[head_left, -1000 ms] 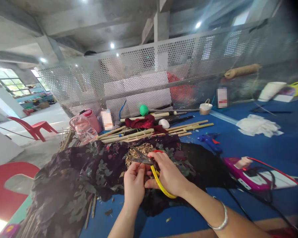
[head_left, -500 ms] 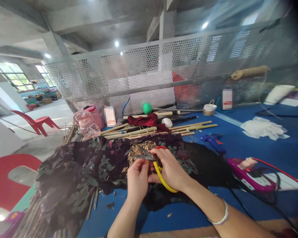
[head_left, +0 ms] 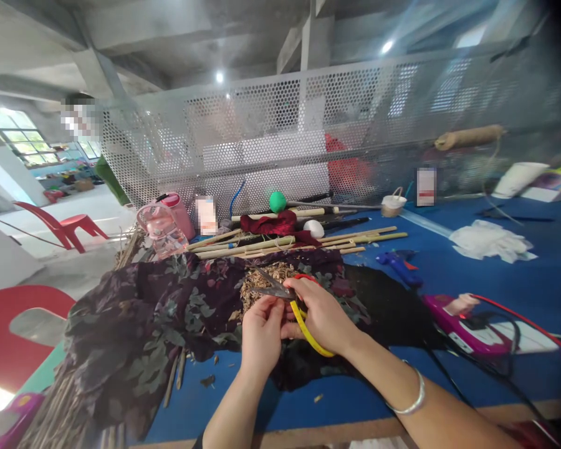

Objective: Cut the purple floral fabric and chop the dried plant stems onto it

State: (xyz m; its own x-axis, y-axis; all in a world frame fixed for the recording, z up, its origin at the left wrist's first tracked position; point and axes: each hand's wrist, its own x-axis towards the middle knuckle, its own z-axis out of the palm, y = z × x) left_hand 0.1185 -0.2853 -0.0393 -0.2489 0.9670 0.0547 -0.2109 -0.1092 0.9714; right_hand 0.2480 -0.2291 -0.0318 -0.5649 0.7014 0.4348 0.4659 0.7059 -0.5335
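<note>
My right hand (head_left: 321,315) is closed round a pair of scissors (head_left: 273,288) with red and yellow handles, blades parted and pointing left. Just left of it, my left hand (head_left: 260,333) pinches something small below the blades; I cannot make out what. Both hands hover over a pile of dry chopped straw (head_left: 266,279) lying on dark floral cloth (head_left: 159,312) spread on the blue table (head_left: 472,274). A silver bangle sits on my right wrist.
Bamboo sticks (head_left: 308,242), a red cloth, a green ball (head_left: 277,201) and a pink bottle (head_left: 163,224) lie behind. A blue glue gun (head_left: 397,262) and a purple iron (head_left: 467,324) with cables are right. A perforated metal screen backs the table. A person stands far left.
The view has shifted slightly; my hands stay together at the scissors over the straw. A person has come into view at the far left behind the screen.
</note>
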